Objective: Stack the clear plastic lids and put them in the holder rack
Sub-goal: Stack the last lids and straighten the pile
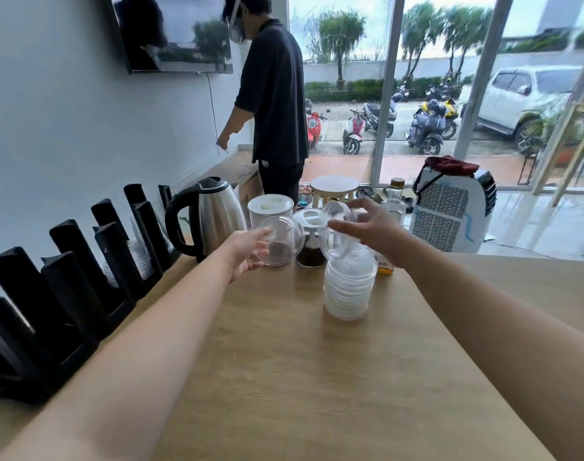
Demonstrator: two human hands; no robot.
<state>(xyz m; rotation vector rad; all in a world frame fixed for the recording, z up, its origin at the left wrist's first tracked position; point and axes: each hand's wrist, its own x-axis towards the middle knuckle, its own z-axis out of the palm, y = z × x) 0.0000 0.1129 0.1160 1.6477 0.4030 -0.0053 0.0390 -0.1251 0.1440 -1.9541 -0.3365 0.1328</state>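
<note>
You're gripping a clear dome lid [284, 239] in your left hand [247, 251], fingers curling round its rim, just right of the kettle [214, 216]. Your right hand [377, 232] is hovering above the lid stack [349, 289], thumb and fingers curving round a second lid [341, 210]; it's blurry, so I can't tell the exact grip. The stack is standing mid-table [284, 377], just beside the coffee jar [311, 239]. The holder rack [67, 281] is sitting along the left edge, well apart from both hands, with clear plastic showing in its far slots.
</note>
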